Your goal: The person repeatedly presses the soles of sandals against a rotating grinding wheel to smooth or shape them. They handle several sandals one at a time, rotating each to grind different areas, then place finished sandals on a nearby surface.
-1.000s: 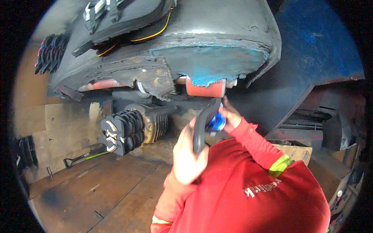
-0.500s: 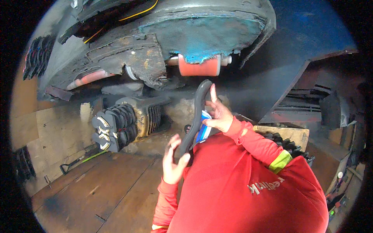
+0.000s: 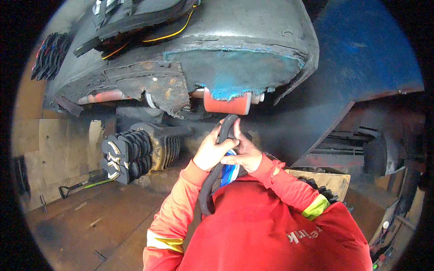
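Both of my hands are on a sandal, which has a thick dark sole and a blue and white strap. It stands on its edge, and its far tip sits just below an orange-red sanding drum. I cannot tell whether the tip touches the drum. My left hand grips the sole from the left, near its far end. From the right, my right hand holds the same end, thumb over the strap side. The lower end of the sole hangs down against my red shirt.
A dusty grey machine hood with ragged cloth flaps overhangs the drum. Dark sandals with yellow edging lie on top. Left, sandals with light straps are stacked on a rack. A wooden box of dark pieces stands right.
My left hand has moved up from the sandal's lower end to its far end and closed on it. The sandal's tip has come nearer the drum in the picture.
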### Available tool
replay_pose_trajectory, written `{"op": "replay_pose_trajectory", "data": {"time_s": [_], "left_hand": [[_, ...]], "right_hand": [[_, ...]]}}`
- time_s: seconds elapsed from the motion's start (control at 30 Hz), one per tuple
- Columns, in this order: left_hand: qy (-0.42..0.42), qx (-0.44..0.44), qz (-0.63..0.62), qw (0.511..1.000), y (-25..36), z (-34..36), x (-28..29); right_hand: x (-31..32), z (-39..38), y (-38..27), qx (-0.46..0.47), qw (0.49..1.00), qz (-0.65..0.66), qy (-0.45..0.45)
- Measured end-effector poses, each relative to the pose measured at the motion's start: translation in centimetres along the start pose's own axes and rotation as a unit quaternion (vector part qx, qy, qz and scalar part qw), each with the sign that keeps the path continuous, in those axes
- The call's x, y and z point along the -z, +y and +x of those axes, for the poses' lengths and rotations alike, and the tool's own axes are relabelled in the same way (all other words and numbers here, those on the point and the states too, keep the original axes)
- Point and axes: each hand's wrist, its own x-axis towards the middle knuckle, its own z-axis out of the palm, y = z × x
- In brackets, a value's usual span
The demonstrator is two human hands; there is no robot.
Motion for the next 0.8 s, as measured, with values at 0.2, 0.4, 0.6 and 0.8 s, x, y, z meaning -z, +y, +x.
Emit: {"op": "replay_pose_trajectory", "data": {"time_s": [0.2, 0.4, 0.6, 0.8], "left_hand": [[0.021, 0.117, 0.027, 0.993, -1.1, 2.6, -0.6], [0.052, 0.067, 0.01, 0.996, -3.0, 3.7, -1.0], [0.037, 0.026, -0.109, 0.993, -3.0, 0.9, -1.9], [0.058, -0.086, -0.056, 0.993, -4.2, 0.0, -1.9]], "right_hand": [[2.1, 1.0, -0.7, -0.069, 0.997, 0.029, 0.012], [4.1, 1.3, -1.8, -0.096, 0.994, 0.04, 0.024], [2.1, 0.4, -2.9, -0.103, 0.994, -0.041, -0.01], [1.0, -0.8, -3.2, -0.074, 0.989, -0.131, -0.014]]}}
